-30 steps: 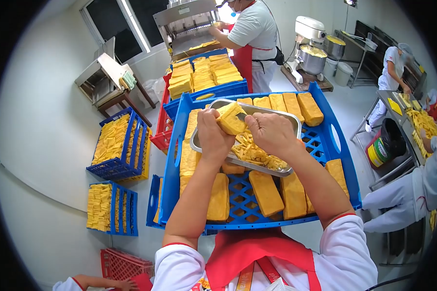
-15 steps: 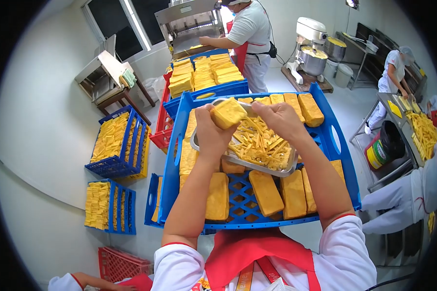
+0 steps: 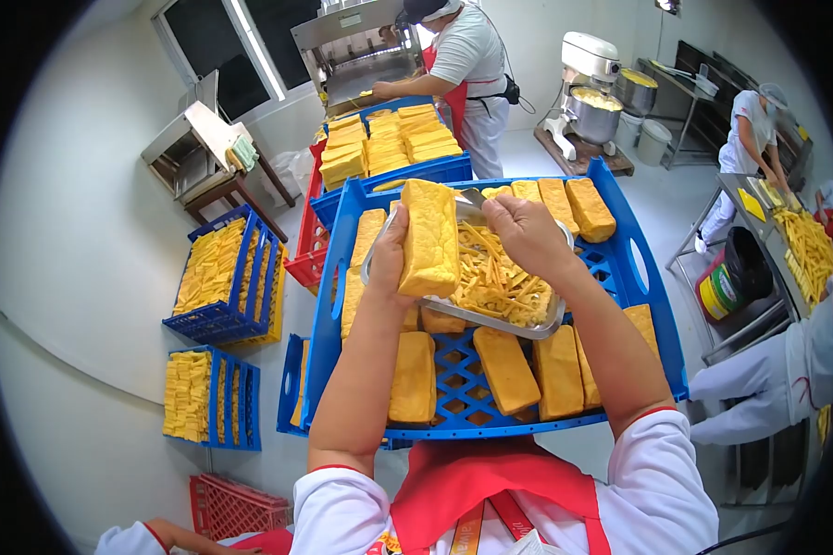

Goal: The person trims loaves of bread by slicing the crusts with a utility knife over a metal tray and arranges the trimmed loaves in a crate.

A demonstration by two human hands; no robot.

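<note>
My left hand [image 3: 391, 252] is closed around a yellow bread loaf [image 3: 430, 239], raised upright with its long side toward me. In my right hand [image 3: 531, 233] is a knife, its short grey blade [image 3: 473, 196] pointing left toward the loaf but apart from it. Beneath both hands, a metal tray [image 3: 504, 323] holds a heap of yellow crust strips [image 3: 498, 282]. The tray rests across a blue crate [image 3: 477, 428], in which several browned loaves [image 3: 506, 367] lie along the sides and front.
Another blue crate [image 3: 453, 169] with stacked yellow slices stands ahead, near a co-worker [image 3: 463, 55] at a metal machine [image 3: 356, 55]. Crates of slices [image 3: 194, 393] line the left wall. A mixer [image 3: 590, 88] stands at the back; other co-workers stand at a table on the right.
The loaf has turned from end-on to upright, showing its long face. My right hand has shifted slightly, and the knife blade now shows.
</note>
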